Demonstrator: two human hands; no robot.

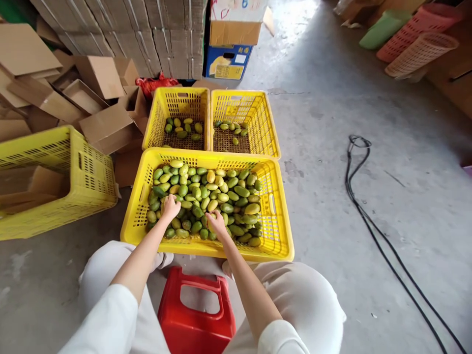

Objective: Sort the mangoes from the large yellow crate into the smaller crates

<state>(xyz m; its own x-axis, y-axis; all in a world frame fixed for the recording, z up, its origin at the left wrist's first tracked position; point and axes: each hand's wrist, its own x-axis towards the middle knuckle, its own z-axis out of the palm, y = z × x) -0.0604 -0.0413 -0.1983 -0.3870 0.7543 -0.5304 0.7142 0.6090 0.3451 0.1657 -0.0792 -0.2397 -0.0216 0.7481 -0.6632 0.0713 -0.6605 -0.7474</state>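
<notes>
A large yellow crate in front of my knees holds many small oval fruits, green to yellow. On the left side of the pile is my left hand, its fingers curled closed; whatever they hold is hidden. My right hand is low in the middle of the pile, with its fingers closed on a yellowish oval fruit that is mostly covered. Two smaller-looking yellow crates, the left one and the right one, stand against the far side, each with several similar fruits on its floor.
A red plastic stool is between my legs. Cardboard boxes and another yellow crate with cardboard inside lie at left. Stacked cartons stand behind. A black cable and plastic baskets are at right.
</notes>
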